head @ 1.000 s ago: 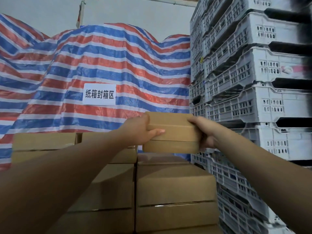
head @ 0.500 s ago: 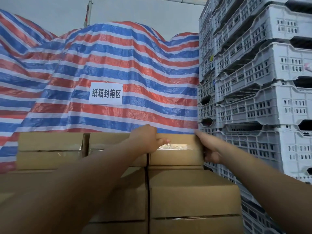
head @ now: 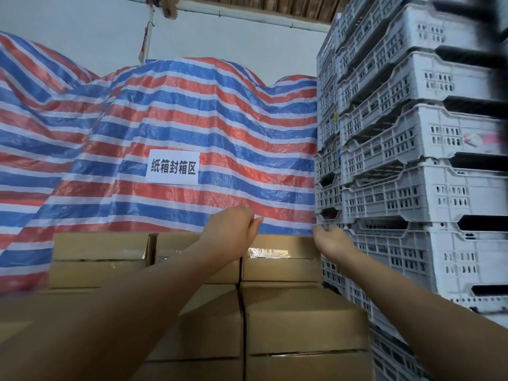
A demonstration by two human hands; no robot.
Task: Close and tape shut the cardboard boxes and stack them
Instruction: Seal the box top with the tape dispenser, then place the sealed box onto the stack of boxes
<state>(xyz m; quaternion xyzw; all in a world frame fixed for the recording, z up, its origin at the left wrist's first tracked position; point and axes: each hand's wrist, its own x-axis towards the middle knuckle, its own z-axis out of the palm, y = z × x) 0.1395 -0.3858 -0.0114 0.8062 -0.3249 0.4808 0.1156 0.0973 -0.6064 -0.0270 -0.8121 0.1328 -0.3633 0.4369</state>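
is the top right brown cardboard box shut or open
Shut: the top right brown cardboard box has closed flaps with clear tape across them.

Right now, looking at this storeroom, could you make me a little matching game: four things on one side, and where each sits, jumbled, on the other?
Things:
1. white sign
2. grey crates
3. top right box
4. striped tarp

Places:
A. stacked along the right
B. between both hands
C. draped behind the boxes
D. stuck on the tarp

Pairs: 1-D, 2-A, 3-B, 4-C
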